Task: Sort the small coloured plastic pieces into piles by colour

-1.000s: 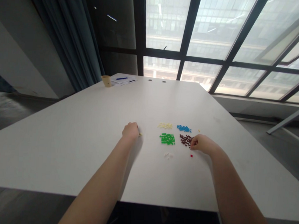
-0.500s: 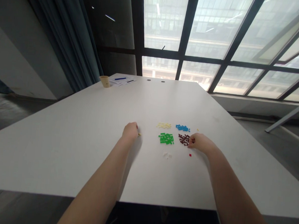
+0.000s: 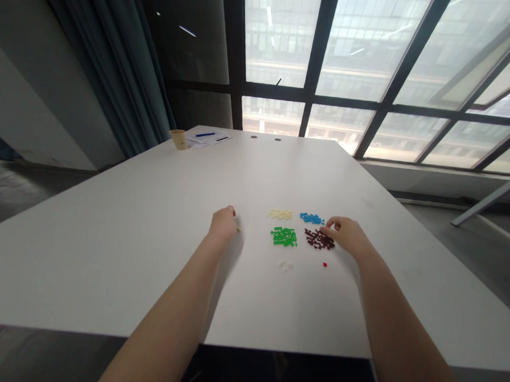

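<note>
My right hand has its fingertips at the far edge of the brown pieces, thumb and forefinger close together. I can't tell whether they pinch anything — the bits are too small in my view. The brown pieces lie at six to seven o'clock from those fingertips, loosely strewn, their longer spread running from ten to four. Just beside the fingertips, at ten, are the blue pieces.

My right hand is clearly the nearer one. My left hand is well apart, at nine, fingers curled, with a small yellowish piece showing at its edge — gripped or merely lying there, I can't say. Between the hands, the green pieces sit at nine from the brown pieces, the pale yellow pieces at twelve from the green. A lone red piece lies near six from the brown, the white pieces at nine from the red.
</note>
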The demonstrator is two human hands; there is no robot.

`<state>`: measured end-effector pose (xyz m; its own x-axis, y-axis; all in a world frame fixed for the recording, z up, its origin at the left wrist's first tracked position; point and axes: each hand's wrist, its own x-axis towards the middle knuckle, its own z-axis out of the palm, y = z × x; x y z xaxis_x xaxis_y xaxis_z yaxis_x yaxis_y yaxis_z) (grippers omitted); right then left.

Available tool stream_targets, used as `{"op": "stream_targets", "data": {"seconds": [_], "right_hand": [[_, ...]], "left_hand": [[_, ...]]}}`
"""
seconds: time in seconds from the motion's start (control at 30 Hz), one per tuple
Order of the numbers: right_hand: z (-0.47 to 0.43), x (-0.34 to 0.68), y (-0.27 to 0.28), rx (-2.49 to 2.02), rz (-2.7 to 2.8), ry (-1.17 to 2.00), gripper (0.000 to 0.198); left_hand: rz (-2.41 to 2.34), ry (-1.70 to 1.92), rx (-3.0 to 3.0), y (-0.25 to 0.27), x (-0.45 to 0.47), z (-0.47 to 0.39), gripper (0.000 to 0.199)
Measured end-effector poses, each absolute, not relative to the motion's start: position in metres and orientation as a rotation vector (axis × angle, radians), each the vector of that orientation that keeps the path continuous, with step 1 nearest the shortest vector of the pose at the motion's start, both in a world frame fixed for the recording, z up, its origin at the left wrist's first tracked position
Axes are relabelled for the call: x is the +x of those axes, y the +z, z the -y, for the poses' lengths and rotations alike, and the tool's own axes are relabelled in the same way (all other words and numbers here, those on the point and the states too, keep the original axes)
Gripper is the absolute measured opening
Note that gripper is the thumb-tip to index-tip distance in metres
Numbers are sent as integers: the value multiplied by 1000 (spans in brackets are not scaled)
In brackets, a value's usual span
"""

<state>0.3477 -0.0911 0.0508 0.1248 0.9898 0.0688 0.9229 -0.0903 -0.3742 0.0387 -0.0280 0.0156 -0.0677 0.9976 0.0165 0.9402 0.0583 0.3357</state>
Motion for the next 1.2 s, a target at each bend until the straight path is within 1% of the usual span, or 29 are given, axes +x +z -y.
{"op": "stream_targets", "data": {"seconds": [0.13, 0.23, 0.3, 0.37, 0.47, 0.57, 0.67, 0.83, 0.97, 1.2], "right_hand": [[90, 350, 47, -2065, 1874, 289, 27], [89, 351, 46, -2063, 1871, 286, 27], [90, 351, 47, -2066, 1860, 287, 27], [90, 349, 49, -2055, 1845, 285, 27], [92, 342, 52, -1955, 1867, 293, 27], [94, 329, 51, -1737, 1951, 317, 25], [96, 311, 48, -1513, 1999, 351, 22], [100, 289, 43, -1276, 2017, 382, 15], [102, 284, 44, -1236, 2013, 374, 14], [101, 284, 43, -1228, 2005, 366, 15]], "left_hand": [[-2146, 345, 1982, 19, 38, 31, 21], [-2144, 389, 1986, 21, 38, 31, 24], [-2094, 480, 1989, 23, 40, 30, 26], [-1918, 676, 2004, 27, 46, 33, 25], [-1477, 991, 2025, 36, 65, 45, 18], [-1195, 1121, 2003, 41, 88, 61, 13], [-1024, 1134, 1974, 39, 103, 74, 12], [-890, 1119, 1944, 34, 111, 82, 19], [-875, 1118, 1956, 34, 111, 83, 23], [-926, 1147, 2014, 33, 111, 81, 19]]}}
